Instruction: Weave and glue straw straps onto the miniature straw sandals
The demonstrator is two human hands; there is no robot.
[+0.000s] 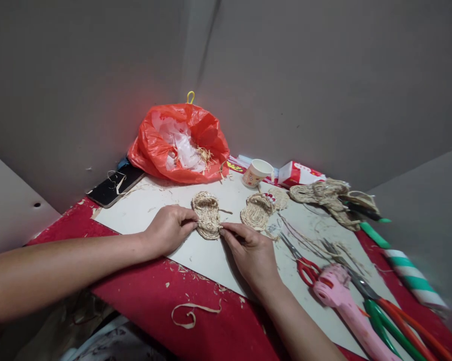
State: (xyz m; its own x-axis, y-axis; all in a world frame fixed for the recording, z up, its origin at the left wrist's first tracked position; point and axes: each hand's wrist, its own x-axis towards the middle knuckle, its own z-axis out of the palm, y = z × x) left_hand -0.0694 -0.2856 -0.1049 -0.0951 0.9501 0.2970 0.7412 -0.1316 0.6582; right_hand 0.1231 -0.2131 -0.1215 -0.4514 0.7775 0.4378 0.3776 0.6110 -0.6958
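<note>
A small woven straw slipper (208,215) lies on the white board, its looped strap toward the far end. My left hand (171,228) pinches its left edge between thumb and fingertips. On the opposite edge, my right hand (251,253) grips the same slipper with thumb and forefinger. To the right of it rests a second straw slipper (256,213), with red and white beads (270,198) at its strap. A short strand of straw (226,212) sticks out beside the held slipper.
A red plastic bag (147,145) with scraps stands at the back, near a phone (117,184) and a paper cup (256,173). Red-handled scissors (307,271), a pink glue gun (339,293) and large shears (384,311) lie on the right. More woven pieces (323,195) are behind them.
</note>
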